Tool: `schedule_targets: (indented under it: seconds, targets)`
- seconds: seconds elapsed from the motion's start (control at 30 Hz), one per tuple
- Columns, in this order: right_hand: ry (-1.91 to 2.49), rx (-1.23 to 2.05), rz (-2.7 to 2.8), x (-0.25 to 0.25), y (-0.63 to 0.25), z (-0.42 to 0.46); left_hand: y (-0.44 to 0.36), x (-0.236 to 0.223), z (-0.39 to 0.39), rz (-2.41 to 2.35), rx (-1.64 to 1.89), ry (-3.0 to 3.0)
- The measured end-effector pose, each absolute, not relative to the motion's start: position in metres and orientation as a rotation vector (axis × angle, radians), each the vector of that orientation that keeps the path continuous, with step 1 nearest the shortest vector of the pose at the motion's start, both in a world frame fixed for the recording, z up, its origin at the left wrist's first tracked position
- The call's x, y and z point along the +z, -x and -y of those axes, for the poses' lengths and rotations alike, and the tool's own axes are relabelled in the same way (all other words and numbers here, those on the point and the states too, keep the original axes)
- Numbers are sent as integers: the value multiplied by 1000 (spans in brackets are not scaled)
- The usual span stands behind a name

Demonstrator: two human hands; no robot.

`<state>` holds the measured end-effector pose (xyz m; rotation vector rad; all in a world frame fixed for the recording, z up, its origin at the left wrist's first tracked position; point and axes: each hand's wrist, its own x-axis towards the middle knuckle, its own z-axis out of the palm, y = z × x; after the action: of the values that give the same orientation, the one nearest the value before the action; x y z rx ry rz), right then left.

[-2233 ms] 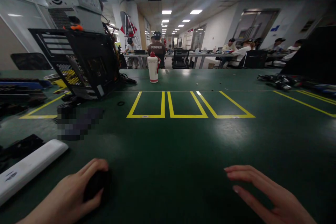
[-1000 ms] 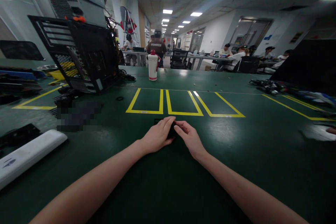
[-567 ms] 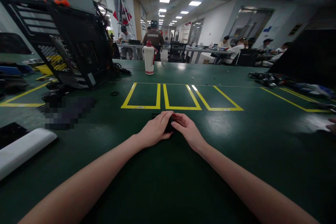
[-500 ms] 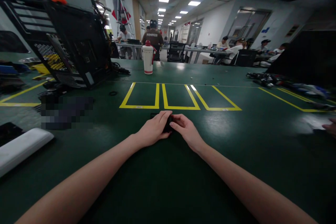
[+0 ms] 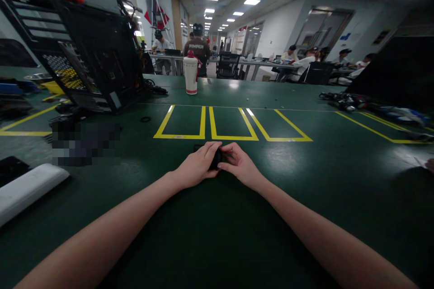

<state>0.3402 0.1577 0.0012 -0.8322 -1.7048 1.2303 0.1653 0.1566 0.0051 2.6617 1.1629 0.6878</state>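
A small dark object [image 5: 215, 160] lies between my hands on the green table [image 5: 217, 230]; it is mostly covered, and its kind does not show. My left hand [image 5: 199, 162] is wrapped over it from the left, fingers together on top and thumb at the near side. From the right, my right hand [image 5: 240, 165] pinches at the object's right end with thumb and fingertips. Just beyond the hands, yellow tape outlines [image 5: 233, 137] mark the tabletop.
An open black computer case [image 5: 91, 63] stands at the left, with cables beside it. A cream tumbler [image 5: 191, 76] with a red lid is at the back. A white long case [image 5: 30, 192] lies at left, a black ring [image 5: 145, 119] beyond, cables [image 5: 342, 99] at right. People sit farther off.
My right thumb and fingers have shifted slightly at the object's right end. The left hand keeps its hold. At the far right edge, another person's hand has moved farther out of view.
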Motion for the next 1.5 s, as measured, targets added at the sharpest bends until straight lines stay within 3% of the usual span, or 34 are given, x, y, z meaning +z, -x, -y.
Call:
schedule_targets:
  seconds: [1.0,1.5]
  targets:
    - [872,1364,1575,2,-335,-151,-168,6,-156,-1279,675,-2826]
    - [973,1223,1610,-2,-332,-153,-169,3,-157,-1297,671,-2874]
